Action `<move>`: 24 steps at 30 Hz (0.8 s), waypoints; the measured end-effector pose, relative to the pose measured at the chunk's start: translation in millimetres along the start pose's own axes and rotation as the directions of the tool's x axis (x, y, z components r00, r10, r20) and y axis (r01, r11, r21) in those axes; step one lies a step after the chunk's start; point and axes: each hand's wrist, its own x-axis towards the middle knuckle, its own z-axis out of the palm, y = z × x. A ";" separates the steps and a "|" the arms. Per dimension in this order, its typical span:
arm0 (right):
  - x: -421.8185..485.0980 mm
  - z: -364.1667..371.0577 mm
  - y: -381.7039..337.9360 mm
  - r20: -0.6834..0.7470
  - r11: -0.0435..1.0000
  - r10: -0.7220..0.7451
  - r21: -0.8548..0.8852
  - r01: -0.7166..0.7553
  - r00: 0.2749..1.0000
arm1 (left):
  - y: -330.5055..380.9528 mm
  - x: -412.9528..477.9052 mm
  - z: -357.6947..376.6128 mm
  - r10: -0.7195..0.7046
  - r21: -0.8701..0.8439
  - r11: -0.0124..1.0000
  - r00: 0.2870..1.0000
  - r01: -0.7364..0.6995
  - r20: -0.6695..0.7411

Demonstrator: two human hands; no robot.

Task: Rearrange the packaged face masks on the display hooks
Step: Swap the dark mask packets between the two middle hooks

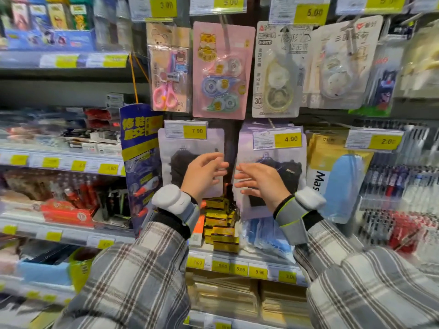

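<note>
the left hand has its fingers loosely curled and parted, lying against the front of the left mask pack, gripping nothing that can be seen. the right hand is spread open, fingers splayed, in front of the right mask pack, holding nothing. both packs are pale lilac pouches with a clear window showing a black mask, hanging side by side under yellow price tags. a yellow pack with a blue mask hangs just right of them. plaid sleeves and wrist bands cover the arms.
</note>
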 end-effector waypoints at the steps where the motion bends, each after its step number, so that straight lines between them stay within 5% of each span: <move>1: 0.5 4.6 -1.5 0.002 1.000 0.006 0.003 -0.006 1.000 | -2.4 0.5 -4.6 -0.005 0.013 1.000 1.000 0.005 -0.006; 12: 48.3 72.2 14.6 -0.078 0.997 0.046 -0.064 -0.051 0.996 | -14.0 20.8 -86.9 0.038 0.078 0.997 0.956 -0.016 -0.292; 24: 81.8 79.4 9.3 -0.181 0.999 0.045 0.022 -0.041 0.982 | -23.7 46.5 -98.0 0.084 0.115 0.991 0.976 -0.062 -0.199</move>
